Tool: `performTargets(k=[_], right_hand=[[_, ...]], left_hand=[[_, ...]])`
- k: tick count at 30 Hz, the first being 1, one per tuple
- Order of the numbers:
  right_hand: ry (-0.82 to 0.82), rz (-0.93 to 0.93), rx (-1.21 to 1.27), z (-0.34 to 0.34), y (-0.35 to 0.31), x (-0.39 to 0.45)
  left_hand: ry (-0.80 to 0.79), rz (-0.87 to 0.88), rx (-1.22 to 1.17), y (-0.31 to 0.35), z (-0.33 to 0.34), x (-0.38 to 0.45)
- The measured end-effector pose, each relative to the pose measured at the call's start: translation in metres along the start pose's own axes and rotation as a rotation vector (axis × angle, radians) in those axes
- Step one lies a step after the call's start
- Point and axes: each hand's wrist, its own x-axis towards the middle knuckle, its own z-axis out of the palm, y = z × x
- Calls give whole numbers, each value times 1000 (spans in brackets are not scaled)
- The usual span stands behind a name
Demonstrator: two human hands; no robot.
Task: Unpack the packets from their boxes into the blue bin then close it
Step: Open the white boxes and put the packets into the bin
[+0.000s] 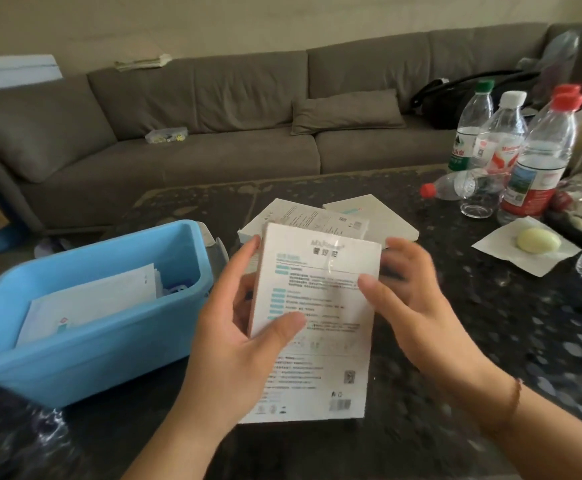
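Head view, starting at the left, gives us the blue bin [85,344] standing open on the dark speckled table [490,334], with white packets [88,299] lying flat inside it, leaning toward its far right corner. Just right of the bin, our left hand [244,341] grips a white printed box [314,320] along its left edge: the thumb lies across the printed face near the lower left, and the fingers curl round behind, one fingertip showing at the upper left corner. We hold the box upright and slightly tilted above the table, its text side turned toward us. Our right hand [417,299] is at the box's right edge, thumb pressed onto the printed face and fingers wrapped behind it; that hand is blurred, so we cannot tell how firmly it clasps. A thin bracelet [514,400] sits on the right wrist. Behind the held box, more white boxes [369,220] lie flat on the table in a loose overlapping pile. Farther right, a cluster of clear plastic water bottles [511,147] stands near the table's far edge, with red, white and green caps, and one bottle lies on its side in front of them. Near the right edge a pale yellow rounded object [538,240] rests on a white paper square [525,251]. A grey sofa [213,126] runs along the wall behind the table.
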Motion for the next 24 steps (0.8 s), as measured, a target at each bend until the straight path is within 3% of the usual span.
performTargets(k=[1,3,6,8,10,19,24], right_hand=[[-108,112,154,0,0,0],[-207,138,212,1,0,-1],[-188,76,123,0,1,-2],[-201,73,113,0,1,-3],[-216,71,101,2,0,-5],[-195,47,37,4,9,-7],[-174,32,-5,6,8,-8]], left_hand=[[0,-16,-32,-4,2,0],[20,45,93,-12,8,-3],[172,414,554,-12,7,3],[163,672,795,-11,3,10],[121,808,947,-8,0,15],[-275,777,1264,16,-4,17],[-374,729,1438,33,6,21]])
